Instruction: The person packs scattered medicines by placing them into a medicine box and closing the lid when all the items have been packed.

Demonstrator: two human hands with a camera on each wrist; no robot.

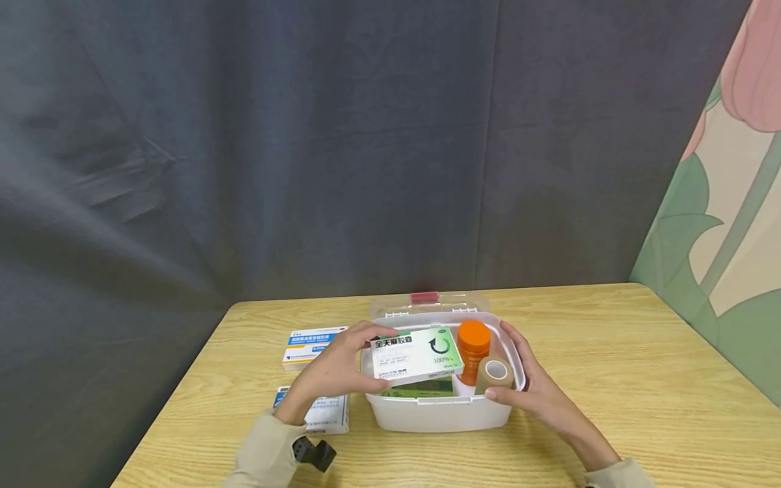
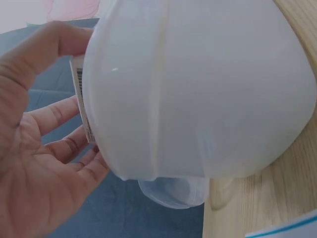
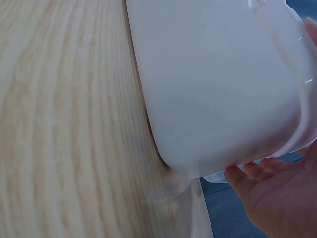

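Observation:
My left hand (image 1: 332, 369) holds a white and green medicine box (image 1: 417, 356) by its left end, thumb at the near edge and fingers at the far side. The medicine box is tilted over the open white plastic container (image 1: 439, 415). In the left wrist view, a narrow end of the medicine box (image 2: 81, 99) shows past the container's rim. My right hand (image 1: 539, 390) grips the container's right end, fingers along the outer wall and thumb over the front rim by a tan tape roll (image 1: 485, 381). An orange bottle (image 1: 473, 339) and a green box (image 1: 427, 388) also sit inside.
Left of the container, a blue and white medicine box (image 1: 308, 346) lies on the wooden table (image 1: 610, 352), with another white box (image 1: 329, 413) nearer, partly behind my left wrist. The container's clear lid (image 1: 451, 305) is folded back. A dark curtain (image 1: 366, 169) hangs behind.

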